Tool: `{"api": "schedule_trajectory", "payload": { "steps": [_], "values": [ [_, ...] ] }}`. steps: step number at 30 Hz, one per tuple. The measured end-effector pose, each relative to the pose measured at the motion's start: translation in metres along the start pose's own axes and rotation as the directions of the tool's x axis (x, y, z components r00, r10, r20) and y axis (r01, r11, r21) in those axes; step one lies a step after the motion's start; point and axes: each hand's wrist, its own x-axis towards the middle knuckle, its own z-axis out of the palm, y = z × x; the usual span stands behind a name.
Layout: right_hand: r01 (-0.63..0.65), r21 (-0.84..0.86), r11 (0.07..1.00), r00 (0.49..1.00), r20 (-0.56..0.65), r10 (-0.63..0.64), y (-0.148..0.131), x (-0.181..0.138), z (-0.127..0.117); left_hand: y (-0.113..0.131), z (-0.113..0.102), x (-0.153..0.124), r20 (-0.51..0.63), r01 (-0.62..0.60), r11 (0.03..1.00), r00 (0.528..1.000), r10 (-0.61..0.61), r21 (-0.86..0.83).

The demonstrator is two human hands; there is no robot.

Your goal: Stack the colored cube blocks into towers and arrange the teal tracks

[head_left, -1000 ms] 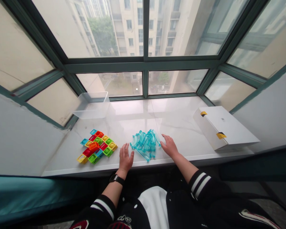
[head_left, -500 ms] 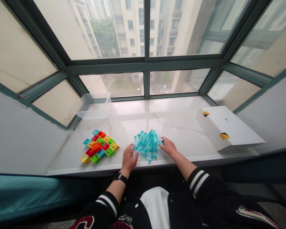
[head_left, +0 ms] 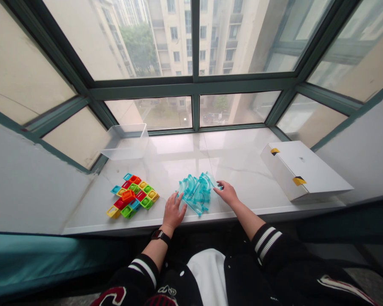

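A pile of translucent blue curved toy track pieces [head_left: 196, 191] lies on the white sill in front of me. At its left edge rests my left hand [head_left: 174, 210], fingers apart, with the fingertips at the outermost pieces. My right hand [head_left: 227, 193] is on the other side, thumb and fingers closed on the end of one curved track piece [head_left: 214, 182] at the pile's right edge. Part of that piece is hidden by my fingers. Left of the pile is a group of red, yellow, green, blue and orange plastic blocks [head_left: 134, 195], with one orange block on top.
A clear plastic bin [head_left: 126, 146] stands at the back left by the window. On the right is a white box [head_left: 306, 170] with yellow-and-black tape tabs. The sill's front edge [head_left: 98, 229] runs just before my body, and window frames [head_left: 196, 87] rise behind.
My right hand has shifted slightly, and the curved piece at its fingertips sticks out further to the right of the pile. My left hand has barely moved.
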Motion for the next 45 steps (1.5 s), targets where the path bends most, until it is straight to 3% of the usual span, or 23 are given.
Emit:
{"api": "schedule_trajectory", "payload": {
  "steps": [4, 7, 14, 19, 23, 28, 31, 35, 41, 43, 45],
  "values": [
    [0.182, -0.211, 0.960, 0.968, -0.131, -0.212, -0.001, -0.004, -0.003, 0.000, 0.001, 0.001, -0.007, -0.001, 1.000, 1.000, 0.000, -0.021],
    [0.234, -0.326, 0.916, 0.948, -0.133, -0.290, -0.003, -0.006, -0.004, 0.000, 0.001, 0.001, -0.011, 0.000, 0.999, 1.000, -0.001, -0.041],
    [0.257, -0.469, 0.845, 0.944, -0.063, -0.323, -0.009, -0.007, -0.009, 0.000, 0.000, 0.001, -0.009, 0.005, 0.998, 1.000, -0.005, -0.062],
    [0.227, -0.460, 0.858, 0.947, -0.100, -0.304, -0.007, -0.001, -0.018, 0.001, 0.000, 0.001, -0.010, 0.001, 0.998, 1.000, -0.002, -0.061],
    [0.186, -0.294, 0.937, 0.952, -0.183, -0.246, -0.002, 0.001, -0.025, 0.001, 0.001, 0.001, -0.017, 0.001, 0.998, 1.000, -0.002, -0.062],
    [0.055, 0.126, 0.991, 0.970, -0.242, -0.023, 0.003, -0.014, -0.038, 0.002, 0.001, 0.000, -0.063, 0.035, 0.997, 0.997, -0.039, -0.063],
    [0.011, 0.356, 0.934, 0.981, -0.185, 0.059, 0.004, -0.031, -0.049, -0.001, 0.003, -0.001, -0.094, 0.042, 0.997, 0.994, -0.048, -0.058],
    [-0.062, 0.623, 0.780, 0.991, -0.053, 0.121, 0.006, -0.055, -0.061, -0.005, 0.006, -0.002, -0.123, 0.034, 0.999, 0.992, -0.039, -0.035],
    [-0.157, 0.839, 0.521, 0.975, 0.049, 0.216, 0.022, -0.080, -0.070, -0.006, 0.007, -0.001, -0.157, 0.061, 0.998, 0.986, -0.062, -0.011],
    [-0.157, 0.853, 0.498, 0.970, 0.037, 0.242, 0.032, -0.081, -0.074, -0.006, 0.007, 0.000, -0.170, 0.067, 0.998, 0.983, -0.066, -0.002],
    [-0.143, 0.817, 0.559, 0.962, -0.019, 0.273, 0.045, -0.076, -0.079, -0.007, 0.008, 0.000, -0.184, 0.072, 0.997, 0.980, -0.070, 0.005]
  ]
}}
